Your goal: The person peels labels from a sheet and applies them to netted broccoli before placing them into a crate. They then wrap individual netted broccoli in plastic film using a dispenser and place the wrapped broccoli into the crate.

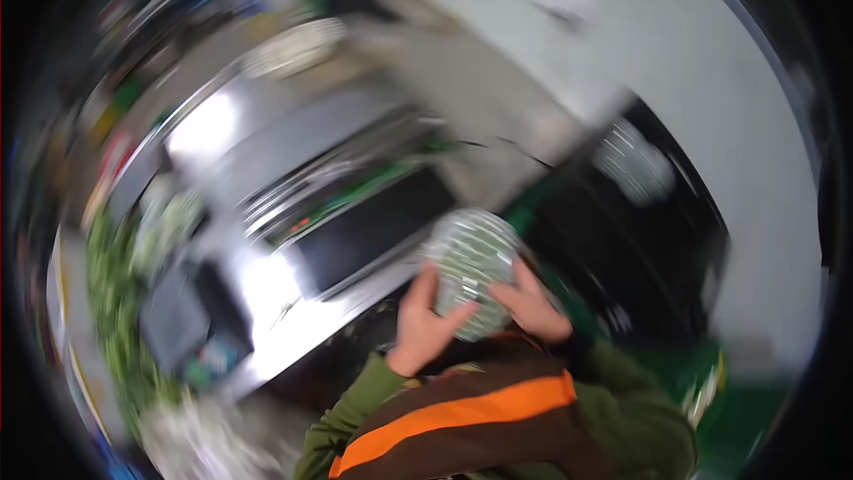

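A film-wrapped pack of pale green produce, shiny and blurred by motion, is held in front of my body. My left hand grips its left side, with the thumb lying across the film. On the other side, my right hand grips the right edge, thumb on top. The fingers underneath are hidden by the pack. Just left of it is a steel machine with a black plate and small red lights. To the right stands a black crate with a similar wrapped pack in it.
Leafy green vegetables line the left side, beside a dark grey box on the shiny metal table. A pale wrapped item lies at the far end. Clear plastic is bunched at the lower left.
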`<state>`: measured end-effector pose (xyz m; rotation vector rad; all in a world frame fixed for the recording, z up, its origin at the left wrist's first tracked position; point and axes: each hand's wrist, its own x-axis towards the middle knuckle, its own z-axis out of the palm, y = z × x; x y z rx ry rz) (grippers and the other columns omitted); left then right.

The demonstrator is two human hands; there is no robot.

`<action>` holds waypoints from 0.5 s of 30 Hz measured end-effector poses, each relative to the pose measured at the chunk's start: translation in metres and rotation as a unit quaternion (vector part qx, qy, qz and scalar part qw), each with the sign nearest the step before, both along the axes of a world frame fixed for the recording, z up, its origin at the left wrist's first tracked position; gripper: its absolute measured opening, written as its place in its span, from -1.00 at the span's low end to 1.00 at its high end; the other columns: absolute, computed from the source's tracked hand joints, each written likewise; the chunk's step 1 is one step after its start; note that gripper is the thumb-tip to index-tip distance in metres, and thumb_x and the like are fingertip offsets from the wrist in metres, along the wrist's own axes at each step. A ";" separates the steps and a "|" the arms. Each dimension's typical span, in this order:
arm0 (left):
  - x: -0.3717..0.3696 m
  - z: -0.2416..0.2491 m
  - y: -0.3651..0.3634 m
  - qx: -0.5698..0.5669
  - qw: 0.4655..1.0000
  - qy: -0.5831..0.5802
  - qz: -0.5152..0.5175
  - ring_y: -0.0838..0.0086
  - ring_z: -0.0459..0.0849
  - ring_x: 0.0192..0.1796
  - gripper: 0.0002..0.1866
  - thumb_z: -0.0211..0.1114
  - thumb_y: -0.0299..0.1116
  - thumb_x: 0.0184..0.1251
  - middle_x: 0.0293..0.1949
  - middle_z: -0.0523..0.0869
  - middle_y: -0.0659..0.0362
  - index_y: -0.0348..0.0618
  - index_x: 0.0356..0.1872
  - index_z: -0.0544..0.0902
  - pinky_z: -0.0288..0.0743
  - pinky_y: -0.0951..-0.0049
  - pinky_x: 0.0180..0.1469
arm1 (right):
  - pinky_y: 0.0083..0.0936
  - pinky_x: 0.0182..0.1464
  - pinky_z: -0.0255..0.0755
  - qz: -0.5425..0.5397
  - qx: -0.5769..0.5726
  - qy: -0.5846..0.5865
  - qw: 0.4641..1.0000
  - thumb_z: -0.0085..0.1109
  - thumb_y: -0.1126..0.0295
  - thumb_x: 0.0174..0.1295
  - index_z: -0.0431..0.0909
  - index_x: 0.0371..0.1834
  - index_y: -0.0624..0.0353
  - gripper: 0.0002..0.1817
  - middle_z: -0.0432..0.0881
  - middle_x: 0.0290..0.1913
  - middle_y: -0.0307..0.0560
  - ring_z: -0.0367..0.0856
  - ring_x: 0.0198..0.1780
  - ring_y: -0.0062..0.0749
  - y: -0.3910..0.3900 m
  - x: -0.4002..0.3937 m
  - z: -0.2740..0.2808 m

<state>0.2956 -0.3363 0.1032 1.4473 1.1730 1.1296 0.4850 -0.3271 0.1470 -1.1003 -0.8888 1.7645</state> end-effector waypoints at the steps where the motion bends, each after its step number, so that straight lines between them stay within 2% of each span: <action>1: 0.019 0.021 0.017 -0.001 0.998 -0.055 -0.032 0.25 0.55 0.28 -0.22 0.48 -0.36 0.17 0.27 0.51 -0.14 -0.47 0.36 0.31 0.40 0.32 0.32 | -0.38 0.37 0.29 -0.067 0.099 -0.028 0.992 0.32 0.46 0.23 0.05 0.51 0.29 -0.17 0.39 0.34 -0.03 0.42 0.32 -0.37 0.009 0.015 0.003; 2: 0.045 0.029 0.032 0.014 0.987 -0.146 -0.068 0.26 0.56 0.26 -0.23 0.41 -0.44 0.21 0.27 0.51 -0.12 -0.48 0.39 0.24 0.42 0.33 0.29 | -0.39 0.39 0.26 -0.134 0.115 -0.017 0.984 0.40 0.47 0.14 0.06 0.51 0.30 -0.10 0.39 0.34 -0.03 0.41 0.33 -0.38 0.014 0.029 0.014; 3: 0.069 0.048 0.049 0.022 0.977 -0.174 -0.118 0.23 0.55 0.27 -0.16 0.43 -0.45 0.20 0.28 0.51 -0.11 -0.47 0.43 0.15 0.42 0.32 0.29 | -0.40 0.41 0.23 -0.184 0.133 -0.002 0.974 0.47 0.48 0.06 0.06 0.50 0.32 -0.04 0.39 0.34 -0.03 0.41 0.33 -0.39 0.019 0.049 0.027; 4: 0.090 0.058 0.061 0.044 0.968 -0.166 -0.183 0.23 0.49 0.32 -0.11 0.45 -0.41 0.21 0.32 0.45 -0.11 -0.45 0.47 0.10 0.36 0.30 0.34 | -0.40 0.41 0.23 -0.229 0.140 -0.009 0.963 0.47 0.48 0.06 0.06 0.50 0.32 -0.04 0.39 0.34 -0.03 0.41 0.33 -0.39 0.019 0.077 0.041; 6: 0.135 0.074 0.085 0.070 0.950 -0.155 -0.262 0.24 0.43 0.38 -0.06 0.46 -0.37 0.23 0.37 0.40 -0.11 -0.44 0.51 0.05 0.31 0.28 0.39 | -0.43 0.42 0.20 -0.181 0.259 -0.164 0.934 0.59 0.46 -0.10 0.08 0.49 0.34 0.07 0.39 0.34 -0.03 0.38 0.35 -0.41 0.022 0.126 0.072; 7: 0.161 0.082 0.094 0.141 0.938 -0.110 -0.296 0.22 0.41 0.40 0.01 0.51 -0.31 0.18 0.38 0.39 -0.11 -0.42 0.52 0.02 0.30 0.26 0.39 | -0.45 0.39 0.25 -0.228 0.230 -0.135 0.936 0.64 0.44 -0.18 0.13 0.47 0.34 0.10 0.44 0.31 -0.05 0.40 0.33 -0.42 0.019 0.149 0.087; 8: 0.185 0.092 0.099 0.211 0.920 -0.068 -0.324 0.20 0.39 0.42 0.08 0.56 -0.26 0.14 0.40 0.38 -0.11 -0.40 0.53 -0.01 0.30 0.24 0.39 | -0.44 0.37 0.28 -0.260 0.239 -0.135 0.926 0.64 0.44 -0.17 0.17 0.44 0.34 0.06 0.47 0.28 -0.06 0.42 0.31 -0.43 0.015 0.171 0.103; 9: 0.207 0.104 0.107 0.208 0.914 -0.072 -0.341 0.20 0.39 0.42 0.08 0.56 -0.26 0.14 0.40 0.38 -0.11 -0.40 0.53 -0.01 0.30 0.24 0.39 | -0.44 0.35 0.31 -0.289 0.247 -0.138 0.915 0.64 0.43 -0.16 0.21 0.42 0.33 0.03 0.50 0.25 -0.07 0.45 0.28 -0.44 0.011 0.193 0.113; 11: 0.249 0.122 0.119 0.250 0.883 -0.005 -0.397 0.13 0.32 0.47 0.17 0.61 -0.18 0.05 0.43 0.34 -0.11 -0.33 0.55 -0.03 0.29 0.17 0.40 | -0.42 0.32 0.35 -0.357 0.246 -0.238 0.869 0.64 0.41 -0.14 0.28 0.36 0.33 -0.05 0.53 0.21 -0.07 0.49 0.24 -0.45 0.002 0.248 0.115; 12: 0.263 0.118 0.121 0.261 0.872 -0.017 -0.415 0.03 0.25 0.51 0.15 0.62 -0.20 0.02 0.46 0.31 -0.09 -0.25 0.55 0.02 0.27 0.09 0.41 | -0.43 0.30 0.37 -0.395 0.236 -0.280 0.843 0.63 0.38 -0.11 0.32 0.32 0.33 -0.11 0.55 0.19 -0.06 0.50 0.22 -0.45 0.000 0.277 0.111; 13: 0.277 0.107 0.124 0.304 0.863 -0.023 -0.403 -0.02 0.28 0.48 -0.03 0.60 -0.26 0.02 0.42 0.36 -0.10 -0.24 0.47 0.25 0.25 0.02 0.41 | -0.43 0.26 0.41 -0.414 0.225 -0.306 0.827 0.63 0.35 -0.09 0.30 0.30 0.33 -0.12 0.56 0.16 -0.04 0.52 0.18 -0.42 -0.001 0.313 0.100; 15: 0.294 0.089 0.130 0.378 0.848 0.133 -0.348 -0.04 0.33 0.44 -0.28 0.56 -0.31 0.06 0.35 0.43 -0.09 -0.25 0.29 0.49 0.23 0.01 0.41 | -0.41 0.21 0.45 -0.473 0.190 -0.404 0.760 0.64 0.31 -0.10 0.29 0.27 0.33 -0.11 0.56 0.14 -0.01 0.55 0.14 -0.40 -0.003 0.386 0.053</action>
